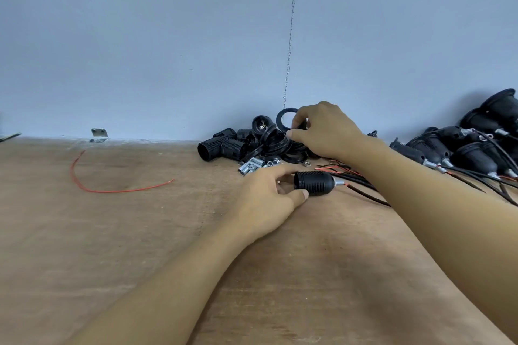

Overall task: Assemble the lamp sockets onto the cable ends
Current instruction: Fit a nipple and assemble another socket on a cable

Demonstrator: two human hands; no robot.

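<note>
Steadying a black socket (314, 183) near the middle of the surface (112, 232), I am gripping its barrel with my left hand (266, 196), its cable (361, 193) trailing toward the right edge. My right hand (322, 131) is pinching a ring (284, 119) out of the parts pile (224, 145) at the far edge. I judge the ring-fitting step is under way; next I would be bringing the ring back and threading it on squarely. Finished sockets (462, 148) are crowding the far right corner, leaving open room leftward, toward the loose red wire (92, 187).
</note>
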